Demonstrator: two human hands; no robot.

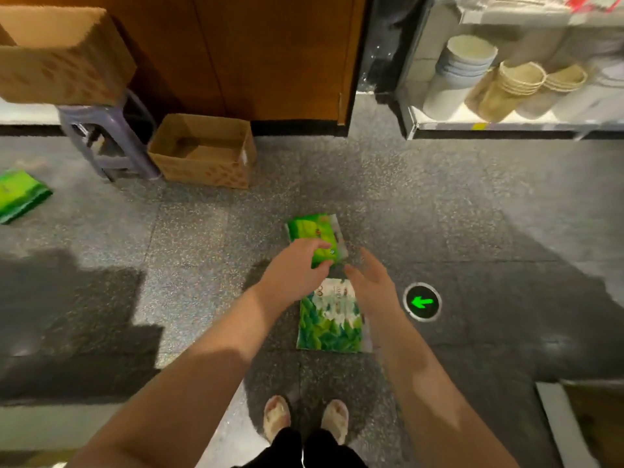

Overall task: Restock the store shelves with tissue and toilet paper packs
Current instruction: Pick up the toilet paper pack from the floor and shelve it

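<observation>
We risk fumbling the bright green pack (pixel 312 236); our left hand (pixel 293 272) has only its fingertips curled over the near edge, and slick wrapping could slide out as we lift; it lies on the floor (pixel 472 204) just beyond the leaf-print pack (pixel 329 324). Both forearms reach forward and down; our right hand (pixel 373 287) hovers beside it, fingers spread and holding nothing, ready to clamp the other side.
</observation>
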